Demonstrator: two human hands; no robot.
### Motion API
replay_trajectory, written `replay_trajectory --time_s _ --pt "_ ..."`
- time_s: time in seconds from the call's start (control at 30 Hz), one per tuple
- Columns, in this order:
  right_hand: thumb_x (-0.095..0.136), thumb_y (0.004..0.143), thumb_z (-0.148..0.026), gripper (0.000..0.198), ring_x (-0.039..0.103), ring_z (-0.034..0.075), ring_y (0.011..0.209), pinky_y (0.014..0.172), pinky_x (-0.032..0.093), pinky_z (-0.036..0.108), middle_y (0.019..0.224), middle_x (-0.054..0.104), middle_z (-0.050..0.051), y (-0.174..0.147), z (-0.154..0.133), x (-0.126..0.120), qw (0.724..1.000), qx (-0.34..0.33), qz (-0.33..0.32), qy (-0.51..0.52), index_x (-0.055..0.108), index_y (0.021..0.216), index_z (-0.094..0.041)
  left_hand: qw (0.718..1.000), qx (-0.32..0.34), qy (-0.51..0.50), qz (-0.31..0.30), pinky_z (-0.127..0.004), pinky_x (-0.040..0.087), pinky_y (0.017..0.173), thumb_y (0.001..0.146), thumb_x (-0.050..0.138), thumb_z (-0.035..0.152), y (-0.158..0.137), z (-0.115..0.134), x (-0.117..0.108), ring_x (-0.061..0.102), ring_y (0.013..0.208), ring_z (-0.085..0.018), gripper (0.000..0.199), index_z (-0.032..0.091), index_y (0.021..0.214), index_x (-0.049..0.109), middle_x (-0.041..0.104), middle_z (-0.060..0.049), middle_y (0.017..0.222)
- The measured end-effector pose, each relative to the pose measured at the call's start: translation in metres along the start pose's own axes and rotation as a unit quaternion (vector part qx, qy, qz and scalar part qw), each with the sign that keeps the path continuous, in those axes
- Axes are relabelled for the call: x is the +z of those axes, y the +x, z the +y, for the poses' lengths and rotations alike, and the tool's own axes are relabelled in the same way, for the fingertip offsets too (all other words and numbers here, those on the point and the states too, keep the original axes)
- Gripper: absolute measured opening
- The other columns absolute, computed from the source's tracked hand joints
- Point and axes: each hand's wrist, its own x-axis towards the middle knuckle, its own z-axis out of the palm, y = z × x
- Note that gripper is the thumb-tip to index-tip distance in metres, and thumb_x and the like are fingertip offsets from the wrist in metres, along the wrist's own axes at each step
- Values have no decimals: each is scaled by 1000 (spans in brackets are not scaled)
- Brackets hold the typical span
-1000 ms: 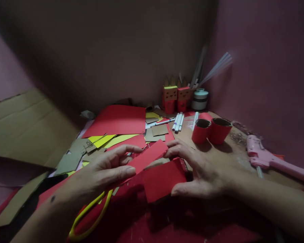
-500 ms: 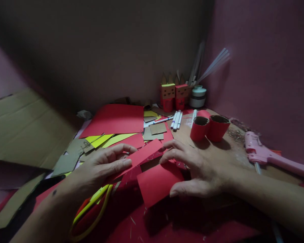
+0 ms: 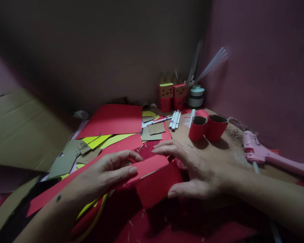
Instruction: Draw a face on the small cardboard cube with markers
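Observation:
My left hand [image 3: 118, 168] pinches a long red paper strip [image 3: 152, 165] between thumb and fingers; its tail runs back under my forearm to the lower left. The strip's far end lies over the top edge of a small red paper-covered box [image 3: 158, 185]. My right hand [image 3: 186, 168] holds that box at its right side, thumb on the front face and fingers over the top at the strip's end. Below my left wrist, yellow-handled scissors [image 3: 98, 216] are partly hidden by the arm.
Two red-covered tubes [image 3: 198, 129] stand right of several white markers [image 3: 175, 119]. A pink glue gun [image 3: 263, 152] lies at far right. Finished box figures [image 3: 166, 96] and a lidded jar [image 3: 196, 96] stand at the back. Red sheets [image 3: 114, 118] and cardboard scraps [image 3: 66, 162] cover the left.
The strip has come down from above the box onto its top edge. The box has tipped so its front face shows more steeply, and my right fingers have moved over the strip's end.

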Motion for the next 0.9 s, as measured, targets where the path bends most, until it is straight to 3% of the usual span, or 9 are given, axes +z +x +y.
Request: replay_trajectory --time_s 0.27,0.33,0.43,0.57,0.63,0.7,0.77,0.83,0.9 --pt "79 83 -37 58 57 28 127 104 51 47 142 54 16 2 -5 -3 999 23 -28 -40 55 133 -20 999 16 38 4 -27 54 61 79 77 44 0 -1 3 68 75 -22 32 24 104 76 73 -6 82" --pt "78 83 -32 40 57 27 127 103 51 47 141 55 14 3 -7 -3 999 41 -15 -21 62 118 -21 999 27 38 18 -27 53 59 78 77 46 1 -3 0 67 73 -21 33 24 103 75 74 -6 83" --pt "72 86 -24 10 62 23 117 99 53 43 127 63 8 4 -7 -2 993 86 50 56 63 84 -20 997 30 38 67 -26 50 54 74 79 50 5 -7 -11 64 65 -19 39 25 103 73 71 -4 79" --pt "70 79 -25 16 64 19 92 79 55 32 103 64 6 6 1 -12 949 159 192 192 60 68 -19 985 43 66 153 -23 41 49 73 77 56 16 -13 -28 50 52 -12 46 25 104 67 55 4 64" --pt "67 73 -26 12 61 17 77 63 52 28 91 62 6 7 4 -25 928 194 207 240 60 66 -18 974 51 136 174 -25 39 48 76 70 58 23 -16 -31 48 51 -13 46 22 103 66 50 5 60" --pt "62 67 -24 7 56 14 62 52 45 26 78 60 4 8 6 -41 927 238 142 251 60 65 -18 942 82 252 208 -31 47 55 79 61 57 30 -17 -30 56 58 -19 44 20 103 67 57 0 64" --pt "58 66 -21 5 54 13 58 51 43 25 70 59 1 8 5 -55 942 271 2 199 62 67 -18 892 137 341 263 -43 52 78 78 56 53 34 -18 -26 65 86 -31 45 18 104 67 68 -11 88" --pt "56 69 -17 8 56 14 60 54 44 26 69 61 1 7 4 -62 949 274 -138 66 63 69 -18 856 189 374 302 -50 44 101 77 55 51 33 -18 -22 57 116 -38 49 17 111 65 66 -18 118" --pt "58 73 -16 6 59 17 64 56 46 27 72 65 3 7 4 -60 940 260 -191 -114 64 71 -18 853 218 376 289 -49 42 105 80 55 54 26 -17 -18 55 121 -38 53 18 119 62 64 -17 127"
